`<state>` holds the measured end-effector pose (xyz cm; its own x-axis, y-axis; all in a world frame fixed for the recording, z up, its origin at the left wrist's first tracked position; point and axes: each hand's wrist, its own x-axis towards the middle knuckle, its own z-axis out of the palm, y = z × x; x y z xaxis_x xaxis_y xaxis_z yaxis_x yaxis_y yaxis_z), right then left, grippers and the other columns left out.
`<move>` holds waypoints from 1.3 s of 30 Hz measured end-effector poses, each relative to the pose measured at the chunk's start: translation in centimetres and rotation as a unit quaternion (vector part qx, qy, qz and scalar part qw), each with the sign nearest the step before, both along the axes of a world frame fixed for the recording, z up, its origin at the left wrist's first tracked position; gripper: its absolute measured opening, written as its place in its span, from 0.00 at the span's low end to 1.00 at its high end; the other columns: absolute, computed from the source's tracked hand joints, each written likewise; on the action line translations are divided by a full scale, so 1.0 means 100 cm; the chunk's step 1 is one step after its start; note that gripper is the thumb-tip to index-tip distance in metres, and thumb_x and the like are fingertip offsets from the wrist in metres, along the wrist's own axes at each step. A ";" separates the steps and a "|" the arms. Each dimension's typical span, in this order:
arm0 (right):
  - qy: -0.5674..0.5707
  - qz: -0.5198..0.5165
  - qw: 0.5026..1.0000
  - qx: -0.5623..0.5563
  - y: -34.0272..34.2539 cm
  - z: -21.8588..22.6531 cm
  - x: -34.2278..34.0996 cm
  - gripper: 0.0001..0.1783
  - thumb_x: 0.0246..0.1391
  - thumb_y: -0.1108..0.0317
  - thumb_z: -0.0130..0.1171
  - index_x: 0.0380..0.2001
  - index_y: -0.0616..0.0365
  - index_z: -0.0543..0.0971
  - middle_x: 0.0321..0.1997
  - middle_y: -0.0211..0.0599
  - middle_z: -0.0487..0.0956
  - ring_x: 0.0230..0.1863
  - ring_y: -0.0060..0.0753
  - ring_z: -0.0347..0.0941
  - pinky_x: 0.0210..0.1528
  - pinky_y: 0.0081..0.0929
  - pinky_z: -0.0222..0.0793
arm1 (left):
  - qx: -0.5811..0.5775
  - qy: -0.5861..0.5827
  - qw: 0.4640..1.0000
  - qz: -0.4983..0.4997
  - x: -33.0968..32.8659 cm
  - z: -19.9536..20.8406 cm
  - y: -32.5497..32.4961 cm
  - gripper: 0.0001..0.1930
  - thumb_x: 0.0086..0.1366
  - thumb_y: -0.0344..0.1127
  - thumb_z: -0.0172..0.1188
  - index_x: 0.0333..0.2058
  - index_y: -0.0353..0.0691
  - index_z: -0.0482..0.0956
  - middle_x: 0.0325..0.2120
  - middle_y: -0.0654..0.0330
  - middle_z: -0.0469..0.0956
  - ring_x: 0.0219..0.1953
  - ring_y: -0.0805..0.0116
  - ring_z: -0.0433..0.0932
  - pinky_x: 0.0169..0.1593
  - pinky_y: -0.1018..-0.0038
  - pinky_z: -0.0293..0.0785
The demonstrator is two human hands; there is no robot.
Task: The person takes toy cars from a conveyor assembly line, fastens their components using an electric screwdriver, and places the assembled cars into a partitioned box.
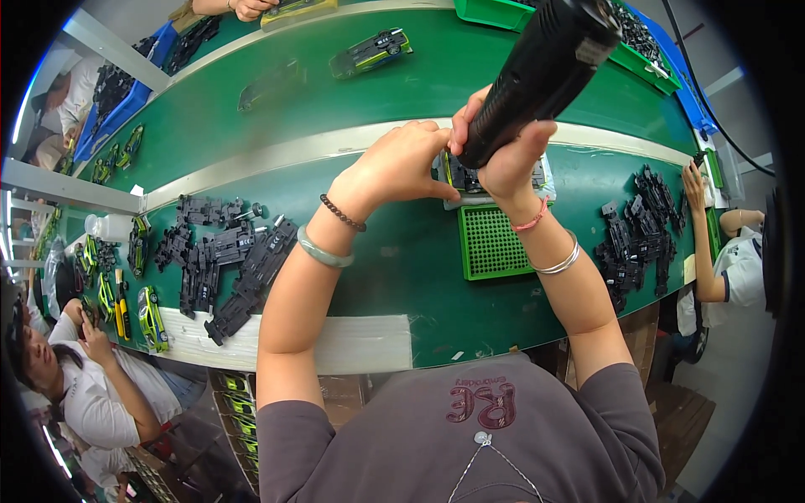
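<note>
Black cylindrical plastic tool (pixel 537 84), clasped in the right hand (pixel 507 163), needs steady aim; whether the left hand (pixel 401 163) grips is unclear.

Cylindrical handheld tool (pixel 537 80): was black, at one o'clock.
Grid tray (pixel 495 276): was bright green with dark dots in rows, at three.
Chassis pile (pixel 231 249): was mostly black, at nine.
Toy car (pixel 369 55): was lime and black, at twelve.
T-shirt (pixel 436 444): was dark grey with maroon lettering, at six.
</note>
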<state>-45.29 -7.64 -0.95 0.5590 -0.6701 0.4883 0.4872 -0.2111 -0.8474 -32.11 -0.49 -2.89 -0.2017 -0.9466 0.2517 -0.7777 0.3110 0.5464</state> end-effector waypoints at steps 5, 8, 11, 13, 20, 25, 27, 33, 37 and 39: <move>-0.014 0.001 1.000 0.008 0.000 -0.004 0.008 0.47 0.43 0.22 0.38 0.22 0.67 0.70 0.14 0.35 0.70 0.16 0.23 0.67 0.19 0.17 0.62 | 0.010 0.015 1.000 0.001 0.005 -0.001 -0.005 0.27 0.37 0.44 0.73 0.35 0.39 0.74 0.28 0.53 0.74 0.38 0.52 0.74 0.41 0.63 0.71; 0.039 -0.015 0.998 0.055 0.002 -0.012 0.009 0.49 0.34 0.16 0.36 0.29 0.59 0.67 0.16 0.32 0.66 0.16 0.26 0.63 0.19 0.21 0.60 | 0.017 0.009 1.000 0.003 0.005 0.011 0.003 0.24 0.35 0.39 0.73 0.30 0.37 0.71 0.29 0.51 0.74 0.36 0.49 0.73 0.39 0.62 0.71; -0.022 0.043 0.991 0.125 -0.004 -0.033 0.010 0.47 0.35 0.18 0.40 0.32 0.56 0.68 0.18 0.29 0.65 0.17 0.23 0.59 0.19 0.20 0.57 | -0.033 0.044 0.998 -0.037 0.006 -0.004 0.004 0.21 0.37 0.40 0.71 0.31 0.39 0.77 0.32 0.54 0.77 0.38 0.53 0.75 0.42 0.64 0.72; -0.014 0.074 0.991 0.110 -0.019 -0.050 0.005 0.50 0.28 0.16 0.45 0.33 0.57 0.67 0.24 0.27 0.63 0.21 0.22 0.59 0.19 0.20 0.56 | -0.010 0.035 0.999 0.001 0.003 0.000 0.015 0.24 0.35 0.42 0.72 0.34 0.43 0.78 0.31 0.55 0.79 0.37 0.55 0.77 0.42 0.66 0.73; 0.007 0.030 0.992 0.126 -0.020 -0.023 -0.006 0.51 0.28 0.16 0.45 0.32 0.60 0.66 0.21 0.33 0.65 0.20 0.25 0.62 0.24 0.20 0.60 | 0.027 -0.048 0.998 0.037 -0.012 -0.009 -0.006 0.28 0.31 0.57 0.72 0.30 0.46 0.79 0.23 0.57 0.79 0.31 0.55 0.78 0.35 0.64 0.73; -0.025 0.085 0.989 0.123 -0.022 0.016 -0.018 0.49 0.30 0.18 0.47 0.32 0.59 0.67 0.24 0.32 0.64 0.24 0.26 0.61 0.27 0.21 0.61 | 0.024 -0.056 0.997 0.045 -0.001 -0.016 -0.001 0.31 0.31 0.58 0.72 0.30 0.40 0.79 0.26 0.54 0.79 0.33 0.55 0.78 0.37 0.64 0.73; -0.062 0.071 0.986 0.139 -0.034 0.039 -0.052 0.47 0.33 0.22 0.51 0.35 0.60 0.67 0.26 0.31 0.64 0.24 0.25 0.60 0.30 0.23 0.61 | 0.022 -0.065 0.997 0.028 -0.004 -0.016 -0.009 0.34 0.31 0.59 0.72 0.35 0.39 0.77 0.28 0.53 0.79 0.35 0.55 0.78 0.38 0.64 0.73; 0.231 -0.214 0.936 0.159 -0.017 0.031 -0.154 0.20 0.58 0.48 0.49 0.39 0.56 0.68 0.23 0.25 0.64 0.21 0.18 0.59 0.23 0.14 0.57 | 0.057 -0.043 0.997 0.024 -0.004 -0.015 -0.011 0.39 0.31 0.57 0.73 0.40 0.36 0.74 0.31 0.52 0.78 0.37 0.55 0.77 0.40 0.65 0.72; 0.405 -0.270 0.872 -0.048 0.003 -0.008 -0.198 0.14 0.59 0.65 0.50 0.27 0.66 0.77 0.33 0.46 0.76 0.26 0.29 0.71 0.27 0.23 0.69 | 0.059 -0.031 0.997 0.027 -0.005 -0.016 -0.007 0.40 0.30 0.56 0.74 0.40 0.35 0.74 0.32 0.50 0.78 0.38 0.53 0.76 0.41 0.64 0.72; 0.506 -0.231 0.830 -0.046 -0.058 -0.071 -0.267 0.21 0.57 0.53 0.52 0.40 0.63 0.71 0.23 0.31 0.69 0.24 0.23 0.66 0.25 0.21 0.62 | 0.051 -0.009 0.999 0.003 -0.005 -0.016 -0.009 0.39 0.30 0.55 0.74 0.39 0.34 0.74 0.32 0.50 0.78 0.38 0.53 0.76 0.41 0.64 0.72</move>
<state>-72.00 -13.43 -8.03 0.4067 -0.9134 -0.0138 -0.6153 -0.2627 -0.7432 -32.60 -1.41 -4.50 -0.1996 -0.9682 0.1508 -0.7899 0.2500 0.5600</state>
